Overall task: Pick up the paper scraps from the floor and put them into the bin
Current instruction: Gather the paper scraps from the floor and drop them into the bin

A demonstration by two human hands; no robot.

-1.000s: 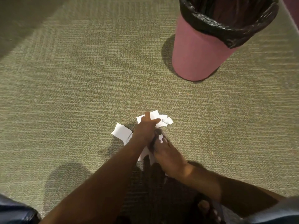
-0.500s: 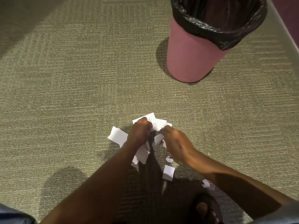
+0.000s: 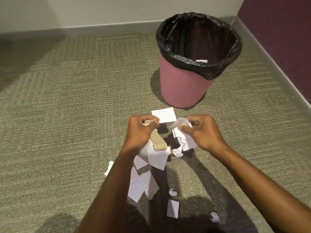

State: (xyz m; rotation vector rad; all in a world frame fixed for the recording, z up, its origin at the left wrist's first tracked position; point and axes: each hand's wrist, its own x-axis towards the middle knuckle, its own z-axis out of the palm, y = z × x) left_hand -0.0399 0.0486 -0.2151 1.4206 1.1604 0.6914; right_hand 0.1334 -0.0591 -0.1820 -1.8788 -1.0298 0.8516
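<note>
Seen from above, a left hand (image 3: 140, 132) grips a tan strip (image 3: 157, 140) and a right hand (image 3: 206, 132) grips crumpled white paper scraps (image 3: 182, 130), above loose scraps (image 3: 143, 185) scattered on olive carpet (image 3: 67, 115). A pink bin (image 3: 181, 88) with a black liner (image 3: 200, 64) stands just beyond.

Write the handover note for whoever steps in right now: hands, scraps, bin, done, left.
Left hand: grips a tan strip.
Right hand: grips a bunch of white scraps.
Bin: upright ahead, lined, one white piece shows inside.
Done: two handfuls in hand, not yet binned.
Left: drop both in, then collect the loose scraps on the carpet, small bits included.
</note>
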